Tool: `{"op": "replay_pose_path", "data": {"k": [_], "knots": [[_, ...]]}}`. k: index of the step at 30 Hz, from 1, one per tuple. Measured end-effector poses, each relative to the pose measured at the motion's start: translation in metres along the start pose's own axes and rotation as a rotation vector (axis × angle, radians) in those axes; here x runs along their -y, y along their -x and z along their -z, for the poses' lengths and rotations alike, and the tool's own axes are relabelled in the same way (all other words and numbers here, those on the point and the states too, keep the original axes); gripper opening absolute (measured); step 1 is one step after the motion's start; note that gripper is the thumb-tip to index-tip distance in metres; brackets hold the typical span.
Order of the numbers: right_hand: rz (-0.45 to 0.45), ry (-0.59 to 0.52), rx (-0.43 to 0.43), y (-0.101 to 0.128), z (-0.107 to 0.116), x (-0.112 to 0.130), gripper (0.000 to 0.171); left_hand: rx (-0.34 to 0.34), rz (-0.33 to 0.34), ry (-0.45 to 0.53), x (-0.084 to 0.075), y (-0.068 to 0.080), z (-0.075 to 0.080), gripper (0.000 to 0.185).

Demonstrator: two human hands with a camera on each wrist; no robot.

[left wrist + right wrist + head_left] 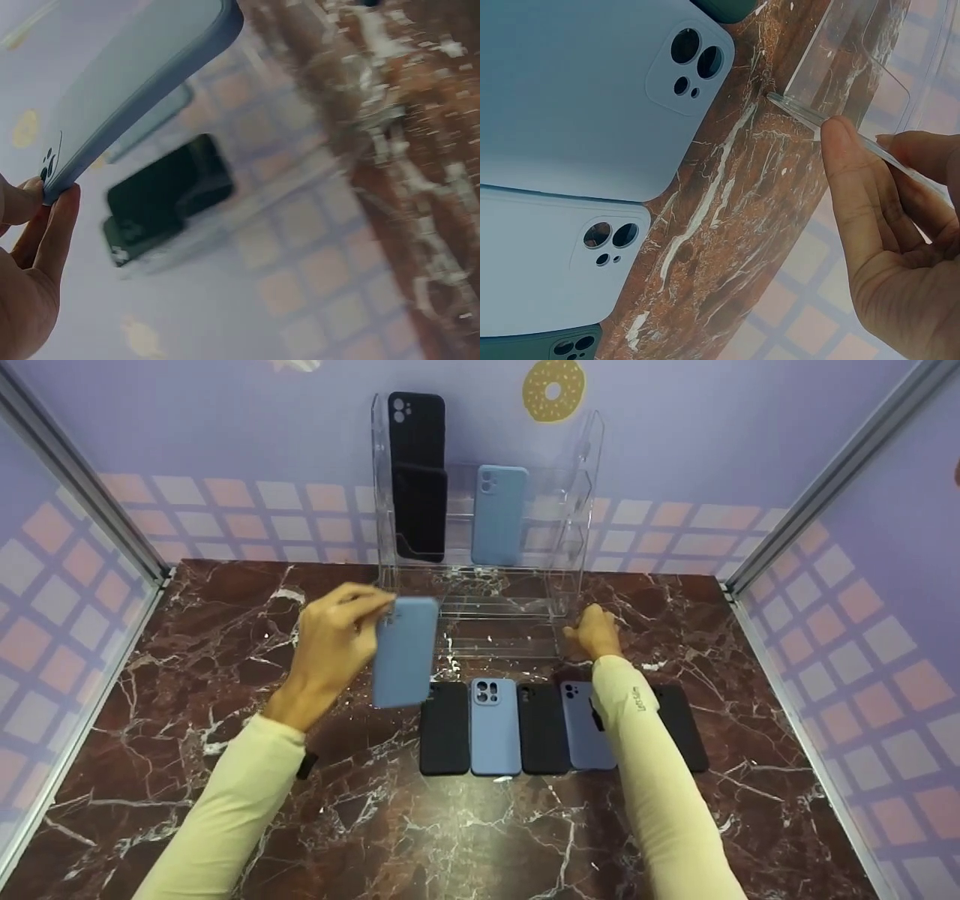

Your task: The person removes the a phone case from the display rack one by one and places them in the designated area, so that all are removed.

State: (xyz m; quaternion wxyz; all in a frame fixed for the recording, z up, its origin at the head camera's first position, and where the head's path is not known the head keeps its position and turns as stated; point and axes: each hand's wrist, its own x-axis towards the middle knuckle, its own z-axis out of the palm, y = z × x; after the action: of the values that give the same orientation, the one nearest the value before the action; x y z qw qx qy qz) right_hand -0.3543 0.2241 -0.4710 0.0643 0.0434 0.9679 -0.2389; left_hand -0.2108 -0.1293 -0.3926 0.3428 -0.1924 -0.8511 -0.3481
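My left hand (335, 634) pinches a blue phone case (406, 660) by its camera end, between thumb and fingers. The case hangs above the table, in front of the left side of a clear acrylic display stand (502, 607). In the left wrist view the same phone case (139, 82) slants across the top left, fingertips on its corner. At the stand's lower right front is my right hand (598, 634). The right wrist view shows its thumb and fingers gripping the edge of the clear side panel (799, 112).
Black phone cases (420, 514) and a light blue case (500, 514) stand in the rack. Several cases, including a light blue one (495, 739), lie in a row on the marbled table (360, 825). My right forearm covers part of that row. Patterned walls (675, 450) enclose the table.
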Motion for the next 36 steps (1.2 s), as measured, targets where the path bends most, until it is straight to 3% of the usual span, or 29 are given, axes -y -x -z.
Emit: {"op": "replay_pose_path", "data": {"k": [7, 17, 23, 36], "knots": [[-0.014, -0.011, -0.016, 0.0, -0.002, 0.001, 0.03, 0.109, 0.185, -0.023, 0.035, 0.039, -0.006, 0.015], [0.0, -0.003, -0.017, 0.0, -0.002, 0.002, 0.032, 0.267, 0.363, -0.088, 0.066, 0.065, -0.026, 0.015], [0.003, -0.003, -0.014, 0.001, -0.002, 0.001, 0.031, 0.332, 0.416, -0.1, 0.077, 0.073, -0.041, 0.019], [0.018, 0.016, -0.034, 0.0, -0.002, -0.002, 0.033, 0.364, 0.456, -0.123, 0.09, 0.08, -0.061, 0.017]]}}
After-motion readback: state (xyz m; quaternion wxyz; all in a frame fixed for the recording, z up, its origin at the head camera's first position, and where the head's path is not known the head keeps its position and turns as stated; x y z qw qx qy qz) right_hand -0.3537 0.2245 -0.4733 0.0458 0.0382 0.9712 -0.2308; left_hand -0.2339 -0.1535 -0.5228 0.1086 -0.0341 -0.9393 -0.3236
